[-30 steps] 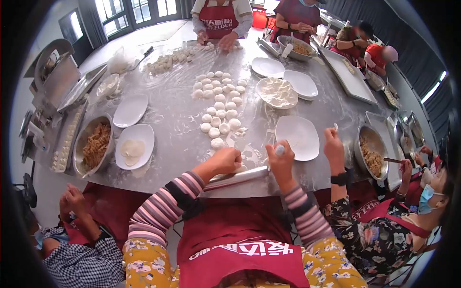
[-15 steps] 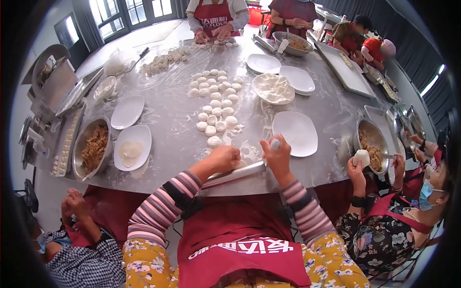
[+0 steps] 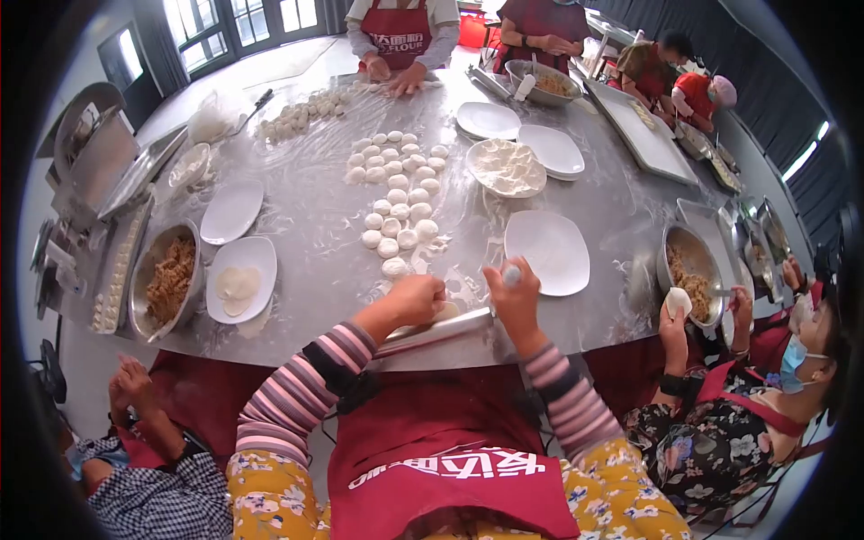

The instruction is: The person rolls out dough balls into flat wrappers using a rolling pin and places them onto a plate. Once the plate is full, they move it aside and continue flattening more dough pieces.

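My right hand (image 3: 516,301) is wrapped round a metal rolling pin (image 3: 436,331), whose pale handle end pokes up above the fist. The pin lies slantwise along the table's near edge, passing below my left hand (image 3: 412,300). That hand is closed with its fingers pinched at the edge of a dough wrapper (image 3: 447,311), mostly hidden behind the fingers and pin. Loose flour dusts the metal around both hands. Just beyond them, several floured dough rounds (image 3: 396,267) run in a column away from me.
Right of centre are a white plate (image 3: 547,256) and a bowl of flour (image 3: 506,167). On the left, a plate (image 3: 268,279) holds flat wrappers beside a bowl of filling (image 3: 138,297). Co-workers sit close on both sides; the right one holds dough (image 3: 678,303). Others work across the table.
The view has shifted slightly. My hands keep nearly the same hold on pin and wrapper. Across the table, a co-worker's hands have moved over the tabletop.
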A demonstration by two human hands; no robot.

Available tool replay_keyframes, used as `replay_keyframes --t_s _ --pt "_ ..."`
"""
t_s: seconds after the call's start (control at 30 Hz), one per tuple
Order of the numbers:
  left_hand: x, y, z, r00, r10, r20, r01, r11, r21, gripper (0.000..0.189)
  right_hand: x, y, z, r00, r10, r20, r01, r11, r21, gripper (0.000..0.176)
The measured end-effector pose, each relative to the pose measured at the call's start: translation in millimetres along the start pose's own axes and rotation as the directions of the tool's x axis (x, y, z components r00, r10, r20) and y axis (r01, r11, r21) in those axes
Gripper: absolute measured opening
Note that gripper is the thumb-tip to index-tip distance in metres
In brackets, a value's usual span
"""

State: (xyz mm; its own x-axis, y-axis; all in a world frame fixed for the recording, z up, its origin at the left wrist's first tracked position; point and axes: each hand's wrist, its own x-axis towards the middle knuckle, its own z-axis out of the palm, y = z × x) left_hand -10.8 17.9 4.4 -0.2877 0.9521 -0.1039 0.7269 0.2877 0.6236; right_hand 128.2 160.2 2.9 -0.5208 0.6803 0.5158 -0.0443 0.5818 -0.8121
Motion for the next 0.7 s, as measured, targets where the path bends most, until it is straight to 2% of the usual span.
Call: replay_keyframes --t_s 0.03,0.1,0.13,0.17,0.2,0.23,0.27,0.3,0.37,0.43,0.5,0.53,0.57,0.6,0.67,0.7 --pt "-2 -3 1 1.0 -0.004 -0.008 0.004 1.0 -0.013 0.011 -14 -6 -12 1.0 0.014 -0.02 -0.014 1.0 -0.001 0.025" --pt "-7 -6 1 0.994 -0.105 -0.006 0.1 0.961 -0.256 0.012 -37 -4 -27 0.998 0.067 0.006 -0.067 0.996 0.052 0.025" --pt "-9 -5 0 0.994 -0.11 -0.002 0.106 0.961 -0.256 0.012 -43 -3 -30 0.992 0.124 0.018 -0.125 0.986 0.107 0.025" --pt "-12 -3 -1 0.991 -0.12 0.065 0.134 0.946 -0.296 0.012 -40 0 -24 0.99 0.143 -0.014 -0.141 0.985 0.102 0.025" --pt "-13 1 -1 0.983 -0.123 0.135 0.162 0.93 -0.33 0.013 -27 -5 -19 0.997 0.072 -0.022 -0.071 0.997 0.029 0.026" --pt "-11 4 0 0.983 -0.119 0.143 0.16 0.933 -0.323 0.013 -11 -6 -9 0.999 -0.018 -0.027 0.017 0.999 -0.046 0.026" --pt "-9 7 0 0.992 -0.113 0.049 0.12 0.975 -0.189 0.013 4 -7 1 0.993 -0.113 -0.025 0.109 0.987 -0.118 0.027" --pt "-7 9 1 0.995 -0.092 -0.042 0.09 0.995 -0.048 0.012 14 -4 11 0.993 -0.11 -0.035 0.105 0.988 -0.115 0.027" --pt "-2 10 1 0.995 -0.089 -0.051 0.088 0.996 -0.022 0.013 26 4 25 0.998 -0.068 0.012 0.068 0.997 -0.034 0.026" --pt "0 10 -2 0.994 -0.084 -0.076 0.083 0.996 -0.011 0.013 18 0 16 0.991 -0.131 -0.027 0.128 0.987 -0.093 0.025" --pt "-4 6 -3 0.996 -0.078 0.037 0.081 0.994 -0.076 0.012 -5 -5 -2 0.979 -0.198 -0.044 0.189 0.969 -0.158 0.025" --pt "-7 4 -2 0.996 -0.079 0.03 0.081 0.993 -0.086 0.012 -23 -10 -16 0.997 -0.072 -0.037 0.069 0.995 -0.07 0.024" --pt "-11 2 -2 0.991 -0.128 0.04 0.134 0.966 -0.222 0.012 -32 -11 -23 0.998 0.057 -0.02 -0.057 0.998 0.019 0.024" --pt "-12 1 -1 0.983 -0.174 0.06 0.183 0.918 -0.351 0.012 -33 -8 -23 0.998 0.055 -0.015 -0.055 0.998 0.019 0.024" --pt "-15 1 2 0.99 -0.129 0.061 0.142 0.94 -0.311 0.012 -41 -3 -25 0.993 0.121 -0.018 -0.119 0.99 0.071 0.023" --pt "-15 3 3 0.995 -0.08 0.059 0.093 0.959 -0.266 0.013 -30 -3 -18 0.996 0.085 -0.017 -0.084 0.995 0.047 0.023"
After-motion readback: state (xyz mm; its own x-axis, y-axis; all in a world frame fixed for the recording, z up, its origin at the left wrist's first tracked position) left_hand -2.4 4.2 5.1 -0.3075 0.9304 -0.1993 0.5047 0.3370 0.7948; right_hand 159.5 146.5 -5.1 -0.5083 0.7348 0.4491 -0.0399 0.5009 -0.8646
